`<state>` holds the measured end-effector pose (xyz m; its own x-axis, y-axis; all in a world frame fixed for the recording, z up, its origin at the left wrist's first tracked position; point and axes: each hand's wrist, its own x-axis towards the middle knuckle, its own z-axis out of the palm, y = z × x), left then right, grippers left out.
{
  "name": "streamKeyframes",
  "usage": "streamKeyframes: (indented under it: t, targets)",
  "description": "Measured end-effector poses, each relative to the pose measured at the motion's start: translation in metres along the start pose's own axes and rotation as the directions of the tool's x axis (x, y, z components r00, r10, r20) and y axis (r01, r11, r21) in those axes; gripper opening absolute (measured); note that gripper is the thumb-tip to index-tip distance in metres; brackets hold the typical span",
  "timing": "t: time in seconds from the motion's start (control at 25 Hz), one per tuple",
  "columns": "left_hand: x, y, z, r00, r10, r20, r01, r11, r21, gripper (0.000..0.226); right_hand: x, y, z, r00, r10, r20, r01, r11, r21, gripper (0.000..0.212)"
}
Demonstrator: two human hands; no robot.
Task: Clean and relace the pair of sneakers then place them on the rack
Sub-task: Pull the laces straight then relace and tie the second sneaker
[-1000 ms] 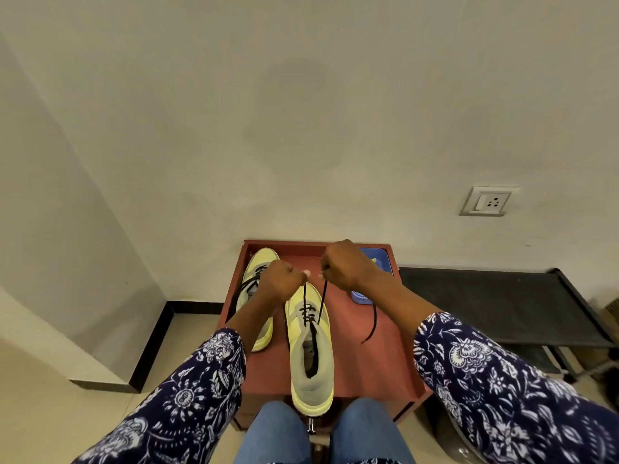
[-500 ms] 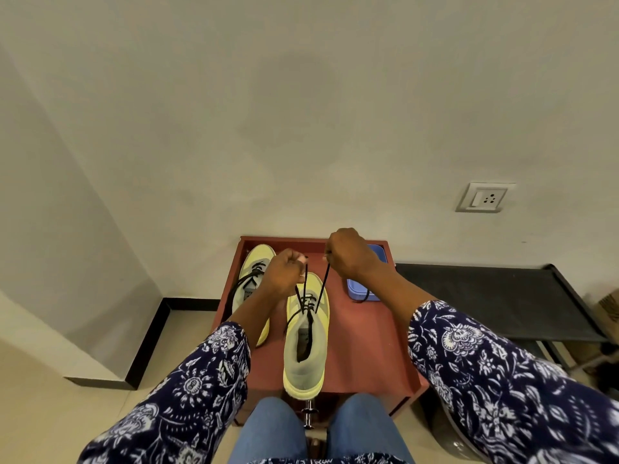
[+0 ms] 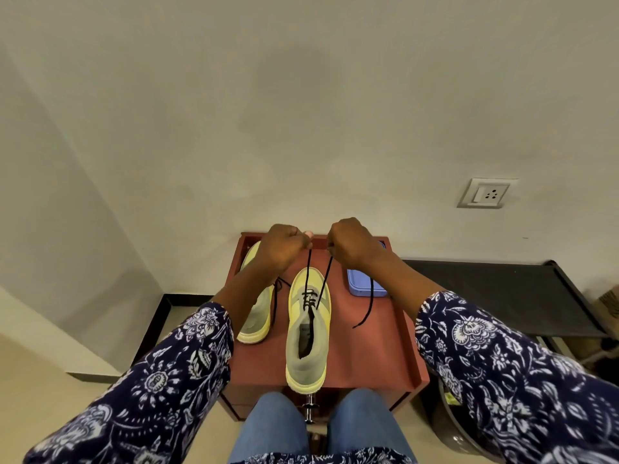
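A pale yellow sneaker (image 3: 308, 333) stands on the red-brown cabinet top (image 3: 378, 356), toe away from me. Its black lace (image 3: 318, 279) runs through the lower eyelets and rises in two taut strands. My left hand (image 3: 283, 246) pinches the left strand above the toe. My right hand (image 3: 351, 244) pinches the right strand, whose loose tail (image 3: 366, 306) hangs down over the cabinet. The second yellow sneaker (image 3: 259, 313) lies to the left, partly hidden by my left forearm, with a black lace on it.
A blue lidded box (image 3: 361, 286) sits at the cabinet's back right. A low black rack (image 3: 495, 296) stands to the right against the wall, with a wall socket (image 3: 487, 193) above it. A dark bin (image 3: 459, 426) sits on the floor at the lower right.
Both hands have risen and moved apart, pulling the two lace strands taut above the sneaker. The loose tail swung out to the right.
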<state>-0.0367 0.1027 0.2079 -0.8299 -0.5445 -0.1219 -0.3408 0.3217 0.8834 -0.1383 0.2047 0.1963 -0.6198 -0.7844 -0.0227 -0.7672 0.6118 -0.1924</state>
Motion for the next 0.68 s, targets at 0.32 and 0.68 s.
streamKeyframes:
  t: [0.32, 0.68]
  targets:
    - [0.003, 0.042, -0.018, 0.987, 0.157, -0.024, -0.142, 0.941, 0.308, 0.039, 0.002, -0.019, -0.05, 0.997, -0.066, 0.026, 0.067, 0.996, -0.051, 0.019]
    - [-0.005, 0.091, -0.043, 0.956, 0.286, -0.07, -0.232, 0.878, 0.419, 0.031, -0.013, -0.042, -0.124, 0.995, -0.101, -0.025, 0.098, 0.99, -0.104, 0.025]
